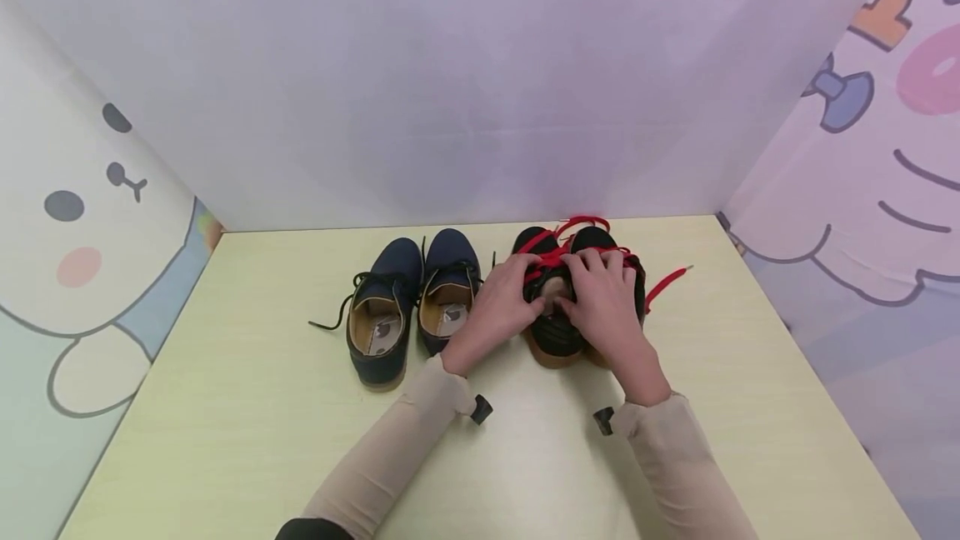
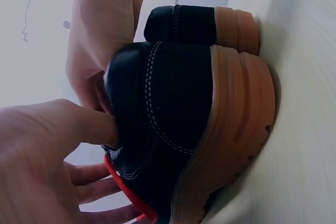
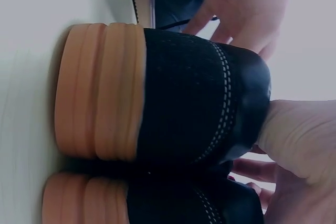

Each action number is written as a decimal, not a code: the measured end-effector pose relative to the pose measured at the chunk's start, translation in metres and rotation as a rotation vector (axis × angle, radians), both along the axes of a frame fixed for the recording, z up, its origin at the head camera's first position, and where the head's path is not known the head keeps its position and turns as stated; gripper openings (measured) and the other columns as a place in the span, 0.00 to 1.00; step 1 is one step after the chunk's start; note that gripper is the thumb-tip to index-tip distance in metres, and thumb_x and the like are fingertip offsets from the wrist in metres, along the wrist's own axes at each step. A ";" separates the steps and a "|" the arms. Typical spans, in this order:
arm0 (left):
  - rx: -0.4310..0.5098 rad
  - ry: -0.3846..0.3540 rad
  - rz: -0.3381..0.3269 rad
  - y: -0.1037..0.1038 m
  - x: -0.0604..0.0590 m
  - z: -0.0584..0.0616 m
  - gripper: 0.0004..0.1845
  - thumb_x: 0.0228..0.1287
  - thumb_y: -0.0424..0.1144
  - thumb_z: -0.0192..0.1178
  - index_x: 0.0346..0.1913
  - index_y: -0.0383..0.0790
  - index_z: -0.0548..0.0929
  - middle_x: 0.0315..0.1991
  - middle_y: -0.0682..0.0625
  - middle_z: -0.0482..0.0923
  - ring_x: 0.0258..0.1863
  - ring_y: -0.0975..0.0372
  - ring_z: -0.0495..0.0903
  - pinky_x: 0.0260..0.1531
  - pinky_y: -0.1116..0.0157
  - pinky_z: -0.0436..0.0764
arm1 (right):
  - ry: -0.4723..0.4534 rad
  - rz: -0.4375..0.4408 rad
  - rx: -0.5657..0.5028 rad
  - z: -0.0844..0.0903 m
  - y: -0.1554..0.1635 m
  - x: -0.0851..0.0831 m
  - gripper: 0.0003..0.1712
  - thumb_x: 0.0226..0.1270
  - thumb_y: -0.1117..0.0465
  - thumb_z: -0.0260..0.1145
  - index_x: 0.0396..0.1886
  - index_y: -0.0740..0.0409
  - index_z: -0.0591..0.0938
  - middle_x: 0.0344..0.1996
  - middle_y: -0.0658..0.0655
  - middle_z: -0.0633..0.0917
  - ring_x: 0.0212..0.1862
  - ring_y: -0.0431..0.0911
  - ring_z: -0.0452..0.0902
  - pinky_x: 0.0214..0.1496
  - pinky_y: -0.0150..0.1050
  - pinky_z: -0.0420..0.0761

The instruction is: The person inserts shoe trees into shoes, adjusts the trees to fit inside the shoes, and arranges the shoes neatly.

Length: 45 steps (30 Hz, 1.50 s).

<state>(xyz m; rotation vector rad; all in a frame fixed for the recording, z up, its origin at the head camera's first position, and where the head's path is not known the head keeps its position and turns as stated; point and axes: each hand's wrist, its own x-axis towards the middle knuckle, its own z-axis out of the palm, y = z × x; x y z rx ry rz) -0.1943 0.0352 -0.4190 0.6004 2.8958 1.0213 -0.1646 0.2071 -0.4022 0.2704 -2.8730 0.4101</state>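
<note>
A black shoe (image 1: pixel 555 338) with red laces (image 1: pixel 551 259) and a tan sole stands on the table, toe pointing away from me. My left hand (image 1: pixel 501 300) grips the left side of its opening, thumb at the inner edge and fingers by the laces. From the other side my right hand (image 1: pixel 603 297) grips the same opening, its thumb at the collar (image 3: pixel 251 108). The matching black shoe (image 1: pixel 592 237) stands close on the right, partly hidden by my right hand. In the wrist views, both heels (image 2: pixel 176 85) rest flat, with white stitching.
Left of the black pair stand two navy shoes, one (image 1: pixel 397 263) further left and the other (image 1: pixel 452 250) near my left forearm, with dark untied laces. A loose red lace end (image 1: pixel 667 286) reaches out to the right. The pale table (image 1: pixel 247 432) meets a wall (image 1: pixel 450 107) behind.
</note>
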 end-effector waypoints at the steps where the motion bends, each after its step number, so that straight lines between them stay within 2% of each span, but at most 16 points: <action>1: -0.003 0.006 0.007 0.001 0.000 0.000 0.31 0.66 0.42 0.70 0.71 0.45 0.74 0.69 0.50 0.77 0.64 0.52 0.78 0.64 0.53 0.79 | 0.002 -0.003 0.000 -0.001 0.000 -0.001 0.36 0.59 0.57 0.82 0.65 0.60 0.79 0.61 0.66 0.79 0.66 0.67 0.64 0.57 0.65 0.68; 12: -0.028 0.044 0.087 0.007 0.001 -0.003 0.29 0.63 0.42 0.72 0.66 0.47 0.76 0.63 0.51 0.81 0.59 0.54 0.80 0.57 0.54 0.82 | 0.012 -0.033 -0.004 -0.002 -0.005 -0.006 0.32 0.58 0.57 0.82 0.60 0.60 0.81 0.56 0.65 0.79 0.63 0.64 0.64 0.54 0.62 0.69; 17: -0.068 0.044 0.070 0.008 0.002 0.000 0.30 0.64 0.43 0.72 0.67 0.45 0.74 0.63 0.49 0.78 0.57 0.53 0.80 0.56 0.54 0.83 | 0.019 -0.014 -0.012 0.000 -0.001 -0.004 0.33 0.58 0.56 0.82 0.62 0.58 0.81 0.58 0.65 0.82 0.61 0.63 0.67 0.54 0.60 0.69; 22: -0.100 0.027 0.056 0.009 0.001 0.004 0.31 0.67 0.45 0.70 0.70 0.44 0.72 0.65 0.45 0.76 0.61 0.52 0.78 0.60 0.53 0.82 | 0.066 0.019 -0.041 0.005 0.005 -0.001 0.30 0.60 0.59 0.81 0.61 0.55 0.82 0.57 0.64 0.87 0.54 0.59 0.71 0.51 0.57 0.68; 27: -0.060 0.027 0.045 0.011 -0.001 0.003 0.32 0.66 0.44 0.71 0.70 0.44 0.72 0.66 0.44 0.74 0.64 0.49 0.75 0.62 0.52 0.80 | 0.104 0.059 -0.016 0.008 0.008 -0.001 0.22 0.64 0.61 0.77 0.58 0.52 0.84 0.52 0.62 0.90 0.50 0.58 0.74 0.52 0.58 0.69; 33: -0.041 0.046 0.013 0.014 -0.004 0.000 0.35 0.66 0.42 0.71 0.73 0.42 0.70 0.73 0.43 0.69 0.70 0.47 0.72 0.70 0.51 0.74 | 0.146 0.047 0.042 0.004 0.006 -0.008 0.15 0.68 0.63 0.73 0.54 0.53 0.86 0.52 0.61 0.89 0.53 0.60 0.76 0.54 0.60 0.71; 38: -0.053 0.030 0.016 0.017 -0.005 0.000 0.36 0.66 0.44 0.71 0.75 0.42 0.69 0.72 0.43 0.72 0.71 0.48 0.72 0.72 0.52 0.73 | 0.201 0.015 0.089 0.000 0.004 -0.012 0.09 0.70 0.62 0.71 0.47 0.57 0.87 0.46 0.62 0.90 0.51 0.61 0.77 0.54 0.59 0.73; 45: -0.083 0.044 0.030 0.019 -0.005 0.001 0.36 0.67 0.45 0.71 0.74 0.42 0.70 0.70 0.44 0.75 0.69 0.49 0.74 0.70 0.53 0.75 | 0.221 0.026 0.041 -0.001 0.005 -0.011 0.04 0.69 0.62 0.72 0.41 0.57 0.87 0.40 0.62 0.89 0.46 0.62 0.78 0.51 0.59 0.74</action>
